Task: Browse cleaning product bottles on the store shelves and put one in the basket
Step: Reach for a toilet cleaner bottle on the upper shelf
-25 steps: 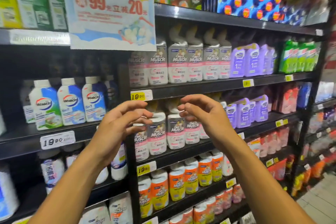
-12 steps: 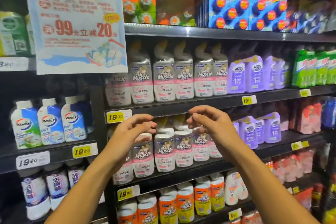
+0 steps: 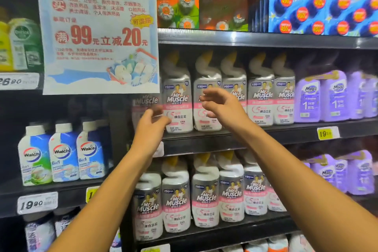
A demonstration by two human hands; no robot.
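Both hands' grip loose, empty: left hand (image 3: 150,127), right hand (image 3: 222,106).

Shelves (image 3: 255,40): dark, glossy front edge, looks metal. Mr Muscle bottles (image 3: 178,98), centre frame: smooth plastic, shiny shrink labels. Promo sign (image 3: 98,30), upper left: matt paper. Purple bottles (image 3: 323,98), right: glossy plastic.

In front of me, a dark shelf (image 3: 255,138) carries a row of Mr Muscle bottles (image 3: 260,96), with purple bottles (image 3: 323,98) to their right. The shelf below (image 3: 225,233) holds more Mr Muscle bottles (image 3: 176,200). On the left shelf (image 3: 67,192) stand three Walch bottles (image 3: 62,153).
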